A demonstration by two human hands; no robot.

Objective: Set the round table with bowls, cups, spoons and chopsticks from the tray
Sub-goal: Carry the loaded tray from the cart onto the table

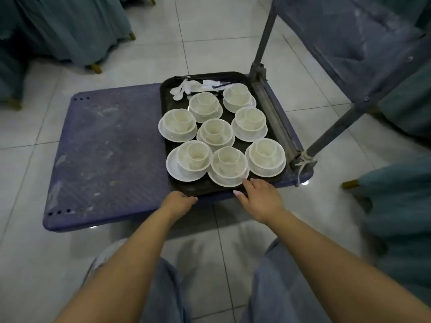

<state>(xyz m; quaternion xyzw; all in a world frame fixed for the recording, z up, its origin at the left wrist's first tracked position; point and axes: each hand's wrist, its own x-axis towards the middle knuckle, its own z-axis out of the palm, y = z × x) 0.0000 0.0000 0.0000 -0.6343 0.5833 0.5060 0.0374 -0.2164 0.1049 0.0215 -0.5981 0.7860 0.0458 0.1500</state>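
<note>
A blue platform cart (105,155) stands on the tiled floor, and the black tray (207,188) sits on its right half. The tray carries 8 sets of cup in bowl on saucer (229,165), with spoons (184,88) and chopsticks (210,78) at its far edge. My left hand (178,202) curls around the tray's near rim; my right hand (260,197) lies spread, fingertips touching the near rim.

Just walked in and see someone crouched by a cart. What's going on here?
A person reaches down to a black tray sitting on a low blue cart. The left hand grips the tray's near edge; the right hand rests open at that edge. The tray holds eight sets of bowls with cups nested inside, on saucers, plus white spoons and dark chopsticks at the far end.
</note>
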